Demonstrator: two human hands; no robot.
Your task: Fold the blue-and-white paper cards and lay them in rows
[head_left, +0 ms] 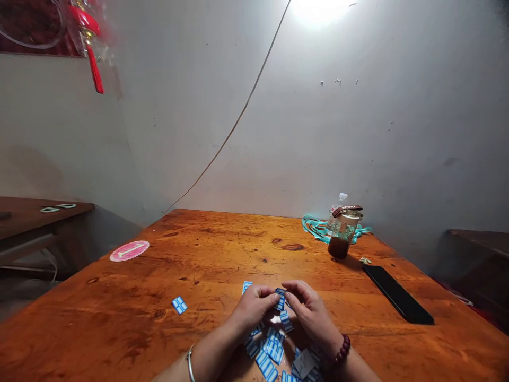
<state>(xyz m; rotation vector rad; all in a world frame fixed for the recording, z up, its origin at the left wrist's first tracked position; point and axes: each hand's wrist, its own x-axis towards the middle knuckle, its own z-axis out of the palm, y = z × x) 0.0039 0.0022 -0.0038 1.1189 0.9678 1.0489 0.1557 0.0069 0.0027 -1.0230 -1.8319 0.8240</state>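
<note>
Between my two hands is a small blue-and-white card [280, 299], held upright just above the table. The thumb and fingers of my left hand [254, 305] pinch its left side. On its right side, the fingertips of my right hand [308, 305] close in at the edge. Below my hands lies a loose heap of similar blue-and-white cards [273, 344], partly hidden by my wrists. A plain whitish piece [304, 363] rests on the heap near my right wrist. One card [247, 286] shows behind my left hand, and a lone card [180, 305] lies further left.
On the wooden table [222, 249], a black phone [398, 294] lies at right. Behind it stand a bottle of dark liquid [341, 241], a clear plastic bottle [332, 218] and a turquoise strap [314, 227]. A pink round sticker [129, 251] is at left. Scissors [59, 207] lie on another table.
</note>
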